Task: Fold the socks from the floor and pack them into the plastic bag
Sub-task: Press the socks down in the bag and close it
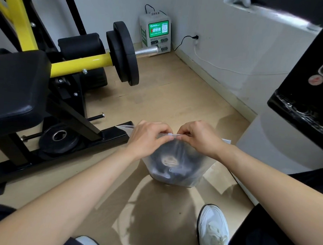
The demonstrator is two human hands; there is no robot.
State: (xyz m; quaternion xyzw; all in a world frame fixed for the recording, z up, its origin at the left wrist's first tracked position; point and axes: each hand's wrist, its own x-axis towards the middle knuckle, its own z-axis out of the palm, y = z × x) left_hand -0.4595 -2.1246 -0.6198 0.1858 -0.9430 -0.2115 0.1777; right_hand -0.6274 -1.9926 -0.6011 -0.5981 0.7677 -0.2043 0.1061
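Left hand (148, 135) and right hand (198, 137) pinch the top edge of the plastic bag (174, 173) holding dark socks (181, 160).

Under the left hand (148, 136) and the right hand (199, 137), the plastic bag (183, 175) is looking thin, frosted and slightly glossy. The socks (159, 151) inside are showing as dark matt cloth. Left of the hands, the bench pad (16, 85) is shining like smooth black vinyl.
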